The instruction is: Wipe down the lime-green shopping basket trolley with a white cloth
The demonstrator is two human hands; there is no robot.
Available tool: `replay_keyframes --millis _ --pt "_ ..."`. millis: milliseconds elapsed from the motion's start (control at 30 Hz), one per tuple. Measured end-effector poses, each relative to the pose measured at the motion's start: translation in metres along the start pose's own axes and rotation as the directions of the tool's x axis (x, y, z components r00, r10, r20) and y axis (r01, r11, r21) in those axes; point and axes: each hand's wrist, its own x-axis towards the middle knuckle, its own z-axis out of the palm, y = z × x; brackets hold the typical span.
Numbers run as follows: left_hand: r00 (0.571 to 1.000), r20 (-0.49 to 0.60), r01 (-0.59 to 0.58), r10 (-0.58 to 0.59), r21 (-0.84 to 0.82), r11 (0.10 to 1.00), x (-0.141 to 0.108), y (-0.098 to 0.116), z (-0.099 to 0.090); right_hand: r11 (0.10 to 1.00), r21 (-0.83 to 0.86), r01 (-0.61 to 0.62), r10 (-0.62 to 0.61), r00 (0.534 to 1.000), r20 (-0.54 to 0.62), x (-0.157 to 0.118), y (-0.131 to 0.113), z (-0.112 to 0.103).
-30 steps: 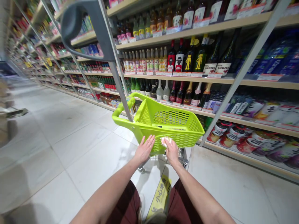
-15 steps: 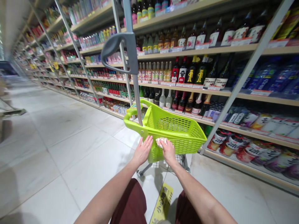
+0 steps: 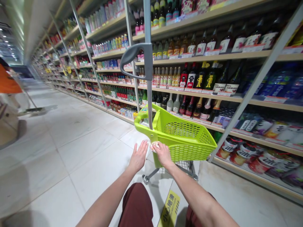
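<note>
Right hand (image 3: 163, 155) is doing the only real work here: its fingers (image 3: 159, 148) are curled down and pinching a crumpled pale wad (image 3: 154, 147), maybe tissue or a wrapper, hard to say. It sits right at the near edge of a lime green plastic shopping basket (image 3: 187, 152). Left hand (image 3: 139, 156) is wide open, fingers spread, touching nothing, just beside the basket's near corner.

The step in hand looks like dealing with that wad at the basket edge, and my read is that any next move needs those right fingers to loosen or shift their pinch.

The basket rides on a wire cart with small caster wheels (image 3: 146, 179) and a tall grey pole (image 3: 148, 94) with a loop handle (image 3: 132, 58). Down by the feet there's a yellow floor sticker (image 3: 169, 206) with Chinese characters, which look like a slippery floor warning, though it's partly cut off. On the right, shelves (image 3: 236, 96) hold wine bottles, including dark ones with yellow stick-figure labels (image 3: 204, 78). The price tags (image 3: 194, 90) are too small to read, and so are most brand names.
</note>
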Motion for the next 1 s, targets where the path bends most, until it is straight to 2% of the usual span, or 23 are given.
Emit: replay_keyframes --millis 100,233,300,433,500,567,700,767,867,1000 --pt "0.999 -0.014 0.049 -0.049 -0.008 0.999 0.003 -0.009 -0.007 1.000 0.015 -0.003 0.003 0.999 -0.039 0.005 -0.004 -0.008" --pt "0.984 -0.054 0.169 -0.170 -0.021 0.985 0.026 -0.024 -0.029 1.000 0.030 0.002 0.004 0.976 -0.217 0.049 -0.012 -0.033" --pt "0.976 -0.067 0.204 -0.205 -0.027 0.979 0.034 -0.025 -0.035 1.000 -0.004 0.015 -0.015 0.969 -0.247 0.062 -0.014 -0.038" --pt "0.987 -0.034 0.158 -0.159 -0.040 0.987 0.026 -0.022 -0.033 0.996 -0.054 0.065 -0.074 0.980 -0.183 0.046 -0.016 -0.025" --pt "0.989 -0.021 0.145 -0.146 -0.038 0.989 0.019 -0.022 -0.031 0.996 -0.047 0.074 -0.079 0.988 -0.136 0.032 -0.017 -0.019" --pt "0.988 -0.038 0.150 -0.151 -0.027 0.988 0.017 -0.025 -0.035 0.998 -0.021 0.061 -0.064 0.988 -0.139 0.028 -0.018 -0.020" --pt "0.981 -0.104 0.165 -0.165 -0.003 0.986 0.032 -0.031 -0.052 0.994 0.045 -0.102 0.110 0.958 -0.264 0.052 -0.019 -0.038" --pt "0.983 -0.115 0.149 -0.146 0.012 0.989 0.041 -0.029 -0.056 0.985 0.044 -0.167 0.173 0.950 -0.258 0.065 -0.017 -0.046" --pt "0.996 -0.067 0.067 -0.064 0.036 0.997 0.042 -0.018 -0.052 0.986 0.005 -0.169 0.166 0.964 -0.206 0.065 -0.003 -0.044" --pt "0.999 0.019 -0.033 0.033 0.026 0.999 0.037 -0.001 -0.047 0.976 -0.048 -0.211 0.199 0.961 -0.190 0.035 0.036 -0.034"
